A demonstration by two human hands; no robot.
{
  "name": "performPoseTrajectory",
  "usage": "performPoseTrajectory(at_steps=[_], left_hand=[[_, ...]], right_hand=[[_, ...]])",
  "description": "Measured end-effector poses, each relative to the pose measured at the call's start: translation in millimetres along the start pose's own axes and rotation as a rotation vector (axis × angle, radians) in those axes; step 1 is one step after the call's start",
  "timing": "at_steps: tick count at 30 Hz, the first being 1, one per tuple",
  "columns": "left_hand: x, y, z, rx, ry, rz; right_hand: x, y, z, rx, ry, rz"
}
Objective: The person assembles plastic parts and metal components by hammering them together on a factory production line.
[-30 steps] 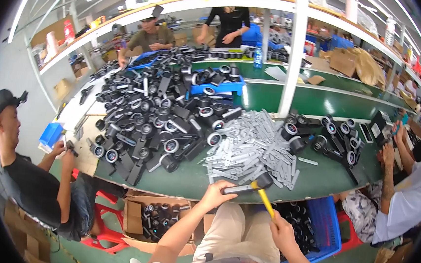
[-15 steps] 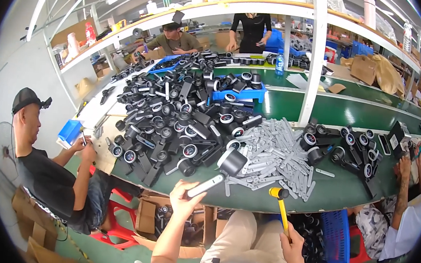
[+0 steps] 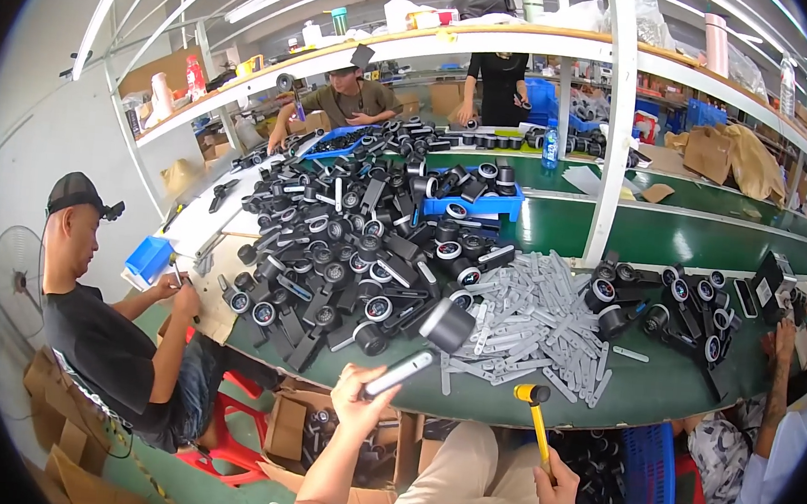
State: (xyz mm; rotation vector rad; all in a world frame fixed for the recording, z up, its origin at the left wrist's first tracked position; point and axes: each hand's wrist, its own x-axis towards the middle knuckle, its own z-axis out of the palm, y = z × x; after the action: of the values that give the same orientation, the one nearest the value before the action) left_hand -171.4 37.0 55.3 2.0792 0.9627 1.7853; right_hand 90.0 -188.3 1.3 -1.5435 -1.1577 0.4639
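My left hand (image 3: 360,402) grips the handle of a black handheld device with a thick cylindrical head (image 3: 448,328). A light grey strip runs along its handle, which faces up, and the head points away from me. In my right hand (image 3: 557,496) is a small mallet (image 3: 541,426) with a yellow handle and a yellow-and-black head, raised near the table's front edge. Just beyond both hands lies a heap of loose grey strips (image 3: 536,310). Left of it spreads a large pile of similar black devices (image 3: 344,219).
More black devices lie at right (image 3: 679,307). A blue bin (image 3: 474,204) stands among the pile. Below the edge are a cardboard box (image 3: 287,428) and a blue basket (image 3: 646,480). Co-workers sit left and right; a white post (image 3: 615,127) rises from the table.
The whole view has shifted slightly, with the table lower in it. Both hands keep their holds, and the device and mallet remain in nearly the same pose.
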Motion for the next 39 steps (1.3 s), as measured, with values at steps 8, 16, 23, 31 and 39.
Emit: performPoseTrajectory(at_steps=[8, 16, 23, 31, 39], left_hand=[[185.0, -146.9, -40.2, 0.341, 0.283, -0.066], [150.6, -108.5, 81.5, 0.156, -0.306, 0.066], [58.6, 33.7, 276.5, -0.114, -0.853, 0.08], [39.1, 96.6, 480.5, 0.191, -0.943, 0.232], [59.1, 102.7, 508.0, 0.251, -0.889, 0.144]], right_hand=[[-4.1, -1.4, -9.6, 0.003, 0.046, 0.004], [-17.5, 31.5, -6.8, -0.046, 0.15, 0.026], [-25.5, 39.7, -31.8, -0.011, 0.254, 0.088], [-45.5, 37.8, -72.4, 0.086, 0.406, 0.267], [-65.7, 45.2, -91.9, 0.291, 0.532, 0.424]])
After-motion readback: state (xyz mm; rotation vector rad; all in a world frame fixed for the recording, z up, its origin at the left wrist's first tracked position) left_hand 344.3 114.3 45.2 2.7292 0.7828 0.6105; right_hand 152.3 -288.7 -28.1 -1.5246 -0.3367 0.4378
